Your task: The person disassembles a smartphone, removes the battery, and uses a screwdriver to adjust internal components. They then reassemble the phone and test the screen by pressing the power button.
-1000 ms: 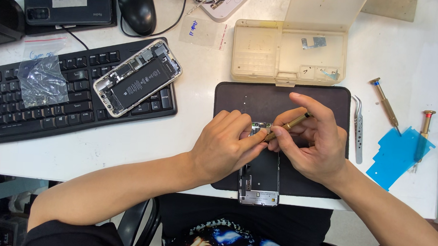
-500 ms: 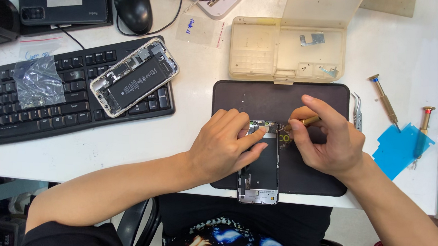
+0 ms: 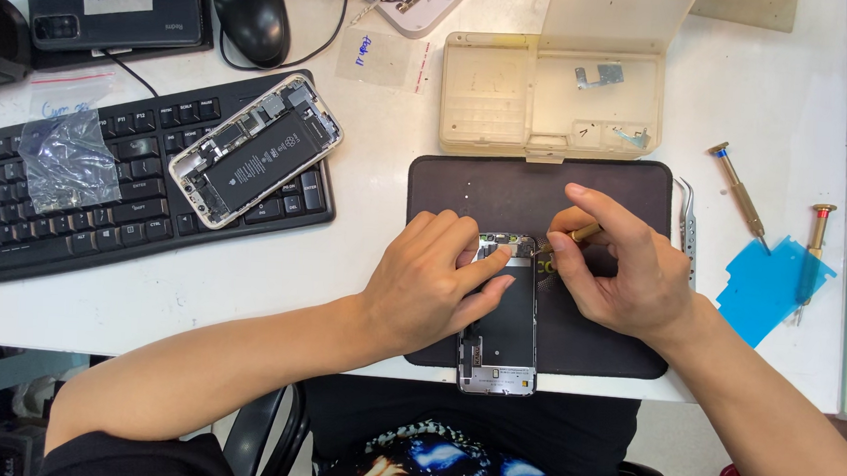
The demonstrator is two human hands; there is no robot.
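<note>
An opened phone panel [image 3: 503, 329] lies upright on the dark work mat [image 3: 542, 191], its lower end over the table's front edge. My left hand [image 3: 429, 282] presses down on the panel's upper left part, fingers curled over its top. My right hand [image 3: 618, 265] pinches a small brass-handled screwdriver [image 3: 581, 234] whose tip meets the panel's top right corner.
A second opened phone body [image 3: 254, 150] rests on a black keyboard [image 3: 77, 212] at left. Behind the mat stands a beige parts box [image 3: 547, 90] with its lid up. Tweezers [image 3: 687, 228], two more screwdrivers [image 3: 738, 195] and blue film [image 3: 769, 285] lie at right. A mouse [image 3: 252, 7] sits at the back.
My right hand has shifted slightly right and back, bringing the screwdriver tip from the panel's middle top to its top right corner. The left hand stays pressed on the panel.
</note>
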